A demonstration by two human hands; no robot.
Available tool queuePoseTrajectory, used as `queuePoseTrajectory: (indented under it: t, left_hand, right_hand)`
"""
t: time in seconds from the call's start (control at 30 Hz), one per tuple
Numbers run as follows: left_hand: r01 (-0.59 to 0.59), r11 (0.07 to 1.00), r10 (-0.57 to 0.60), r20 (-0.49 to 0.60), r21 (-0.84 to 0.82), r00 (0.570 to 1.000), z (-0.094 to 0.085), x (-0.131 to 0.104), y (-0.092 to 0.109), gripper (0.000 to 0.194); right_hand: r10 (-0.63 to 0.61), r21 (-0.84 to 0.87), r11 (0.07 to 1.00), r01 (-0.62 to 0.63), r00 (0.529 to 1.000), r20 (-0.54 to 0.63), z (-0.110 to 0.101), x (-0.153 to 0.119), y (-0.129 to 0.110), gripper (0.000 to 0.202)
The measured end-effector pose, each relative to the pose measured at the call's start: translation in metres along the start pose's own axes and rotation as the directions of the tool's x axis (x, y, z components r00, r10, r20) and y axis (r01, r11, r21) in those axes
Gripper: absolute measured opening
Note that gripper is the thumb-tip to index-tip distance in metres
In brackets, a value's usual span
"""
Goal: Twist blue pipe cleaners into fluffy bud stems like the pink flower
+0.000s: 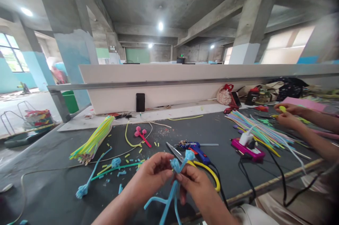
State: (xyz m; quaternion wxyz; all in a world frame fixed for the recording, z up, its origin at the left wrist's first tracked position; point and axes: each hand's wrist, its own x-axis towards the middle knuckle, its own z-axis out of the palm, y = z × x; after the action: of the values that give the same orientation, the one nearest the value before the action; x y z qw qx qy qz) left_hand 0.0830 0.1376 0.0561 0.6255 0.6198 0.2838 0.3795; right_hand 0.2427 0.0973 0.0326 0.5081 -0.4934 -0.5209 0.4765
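Observation:
My left hand (156,168) has its thumb and fingers closed on a curled blue ball (175,164) at the top of a blue pipe-cleaner piece. My right hand (192,179) pinches the blue stems (171,200) just below, where they meet. A second blue ball (189,155) stands up above my right fingers, and loose stem ends hang down below both hands. Behind my right hand lie scissors (212,173) with yellow handles, partly covered by it. The blue glue gun (198,151) rests just beyond them.
Yellow-green pipe cleaners (95,138) lie at left, near blue pieces (84,189) and cut bits. A pink three-ball piece (140,133) is beyond my hands. At right are a magenta power strip (249,150), pastel pipe cleaners (261,129) and another person's hands (288,115). A phone (140,102) leans behind.

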Motion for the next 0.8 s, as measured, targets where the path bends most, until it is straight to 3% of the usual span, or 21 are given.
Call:
queuePoseTrajectory:
  t: [0.07,0.3,0.5,0.67,0.8]
  left_hand:
    - [0.025,0.999,-0.024,0.032,-0.036,0.999,0.005,0.005,0.001,0.035]
    - [0.027,1.0,-0.028,-0.131,-0.005,0.991,0.009,0.014,-0.024,0.018]
    - [0.061,0.989,-0.082,-0.162,-0.133,0.983,0.007,0.017,-0.038,0.029]
    - [0.092,0.972,-0.115,-0.095,-0.218,0.989,0.003,0.014,-0.032,0.038]
    - [0.07,0.987,-0.083,-0.082,-0.145,0.993,0.002,0.014,-0.03,0.028]
  right_hand:
    - [0.02,-0.014,1.0,-0.019,0.999,0.026,0.003,0.0,0.003,0.034]
    - [0.079,-0.207,0.974,-0.096,0.993,-0.092,0.008,0.0,0.012,0.026]
    - [0.07,-0.269,0.958,-0.103,0.989,-0.129,0.008,0.004,0.012,0.022]
    - [-0.08,-0.408,0.913,0.03,0.991,-0.108,0.007,0.004,0.015,0.023]
    - [-0.232,-0.496,0.847,0.192,0.973,-0.019,0.009,0.0,0.028,0.022]
